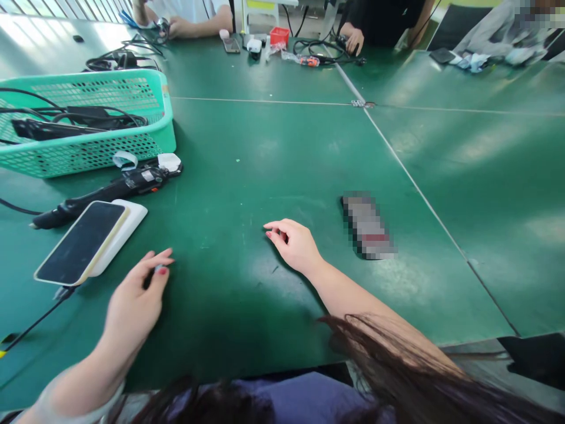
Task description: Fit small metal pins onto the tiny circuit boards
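Note:
My left hand [138, 297] is over the green table at the lower left, thumb and fingers drawn together. A small greyish bit shows beside the thumb tip, too small to name. Just beyond that hand lies a phone [82, 242] with a dark screen, partly on a white slab [128, 227]. A cable runs from the phone's near end. My right hand [293, 246] rests on the table near the middle, fingers loosely bent and thumb a little apart, holding nothing visible. To its right lies a dark, phone-shaped object [368, 227], its face blurred out.
A mint-green basket [145, 144] with black cables and adapters stands at the left. In front of it lies a black electric screwdriver [110, 191] with a cord. Across the green table [247, 153], people sit beside cables [326, 50], a red box [279, 36] and small items.

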{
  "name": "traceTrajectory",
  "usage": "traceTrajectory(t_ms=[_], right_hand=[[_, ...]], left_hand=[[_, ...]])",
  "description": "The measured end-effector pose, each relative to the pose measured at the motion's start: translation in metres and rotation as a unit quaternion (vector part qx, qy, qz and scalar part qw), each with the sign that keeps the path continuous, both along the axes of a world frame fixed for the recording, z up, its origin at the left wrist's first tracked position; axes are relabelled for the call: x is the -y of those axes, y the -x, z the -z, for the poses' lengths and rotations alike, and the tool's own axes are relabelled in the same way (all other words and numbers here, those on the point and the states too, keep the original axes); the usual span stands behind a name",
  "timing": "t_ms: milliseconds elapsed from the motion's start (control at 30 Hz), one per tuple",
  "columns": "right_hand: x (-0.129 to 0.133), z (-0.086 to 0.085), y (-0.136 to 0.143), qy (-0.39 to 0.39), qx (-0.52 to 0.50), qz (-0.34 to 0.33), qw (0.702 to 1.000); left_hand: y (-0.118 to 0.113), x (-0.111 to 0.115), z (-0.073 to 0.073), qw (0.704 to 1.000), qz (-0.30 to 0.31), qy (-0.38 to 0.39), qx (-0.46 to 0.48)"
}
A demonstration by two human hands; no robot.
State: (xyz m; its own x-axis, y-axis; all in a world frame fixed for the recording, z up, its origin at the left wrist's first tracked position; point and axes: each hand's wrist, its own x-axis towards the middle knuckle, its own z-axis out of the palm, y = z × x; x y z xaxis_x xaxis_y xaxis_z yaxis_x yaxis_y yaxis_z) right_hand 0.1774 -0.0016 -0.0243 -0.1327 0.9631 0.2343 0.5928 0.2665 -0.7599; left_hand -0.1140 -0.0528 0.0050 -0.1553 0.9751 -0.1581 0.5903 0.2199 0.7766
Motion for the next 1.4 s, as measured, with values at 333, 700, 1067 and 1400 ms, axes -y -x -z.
traceTrajectory(t_ms=[333, 700, 1067, 1400], right_hand=[[-0.001, 0.003, -0.002, -0.015, 0.047, -0.048, 0.998], [-0.005, 0.003, -0.010, -0.015, 0.042, -0.021, 0.999], [-0.006, -0.002, 0.000, -0.078, 0.146, -0.022, 0.986], [-0.005, -0.007, 0.009, -0.012, 0.034, -0.003, 0.999]], left_hand=[[-0.110, -0.047, -0.002, 0.920, 0.043, 0.004, 0.389], [-0.103, -0.051, 0.016, 0.876, 0.027, -0.006, 0.481], [-0.106, -0.052, 0.012, 0.873, 0.031, 0.057, 0.484], [-0.105, -0.051, 0.010, 0.905, 0.082, 0.080, 0.409]])
